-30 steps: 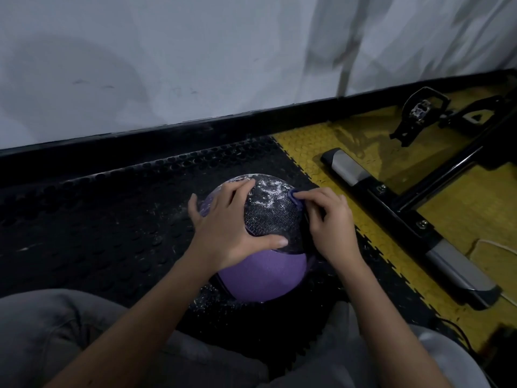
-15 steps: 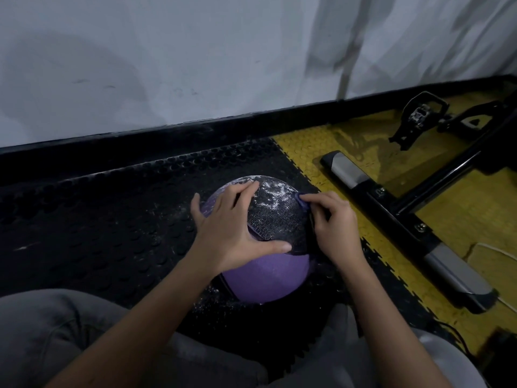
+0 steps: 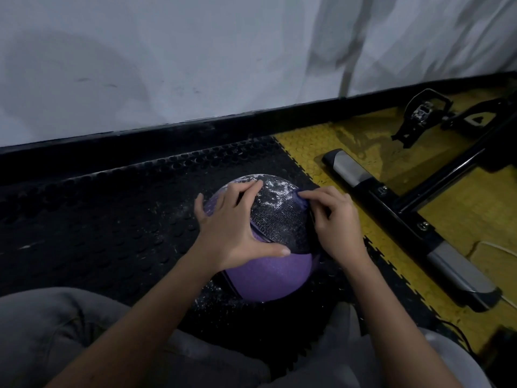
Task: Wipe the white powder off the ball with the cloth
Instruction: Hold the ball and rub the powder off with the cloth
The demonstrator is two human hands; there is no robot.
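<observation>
The purple-and-black textured rubber ball point(image 3: 277, 264) sits on the black studded floor mat point(image 3: 112, 219). My left hand point(image 3: 232, 228) lies spread flat, steadying it; my right hand point(image 3: 335, 225) pinches what looks like a small purple cloth point(image 3: 301, 202). Best to sweep firmly across the white powder point(image 3: 270, 189) on top.

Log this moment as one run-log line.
left hand spread on medicine ball | right hand pinches purple cloth at its right side | white powder on top | black floor mat underneath

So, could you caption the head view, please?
Left hand rests on the powdery ball while right hand pinches the cloth.
</observation>
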